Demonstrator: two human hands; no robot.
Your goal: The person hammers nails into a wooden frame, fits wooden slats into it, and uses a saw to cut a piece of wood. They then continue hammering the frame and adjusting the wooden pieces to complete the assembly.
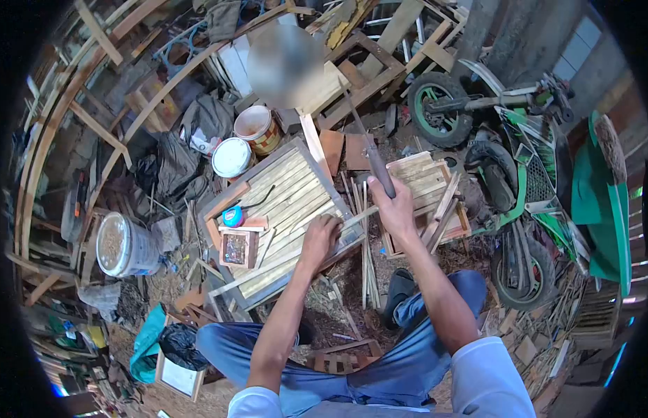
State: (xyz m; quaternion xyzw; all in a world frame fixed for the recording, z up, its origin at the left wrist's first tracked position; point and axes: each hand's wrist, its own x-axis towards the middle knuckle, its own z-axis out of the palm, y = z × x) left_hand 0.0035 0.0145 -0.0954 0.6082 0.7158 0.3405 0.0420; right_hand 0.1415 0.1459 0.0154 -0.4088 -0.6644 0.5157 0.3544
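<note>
My right hand [395, 209] is closed round the dark handle of a long, narrow-bladed hand tool [369, 143]. Its blade points up and away from me; whether the edge has teeth cannot be made out. Over a thin wooden strip [271, 263], my left hand [322, 238] is closed, fingers curled and partly hidden. That strip lies slantwise across a framed panel of wooden slats [285, 188], its right end close to my right hand. On the panel rest a blue tape measure [232, 217], a small wooden box of nails or screws [237, 248] and a black bent rod [261, 199].
A second slatted wooden piece [414, 174] lies at the right, beside a green motorbike [522, 181]. Buckets [232, 157] stand beyond the panel, another [122, 245] at the left. Behind, a blurred patch [285, 66] hides part of the wood pile. Scraps litter the ground.
</note>
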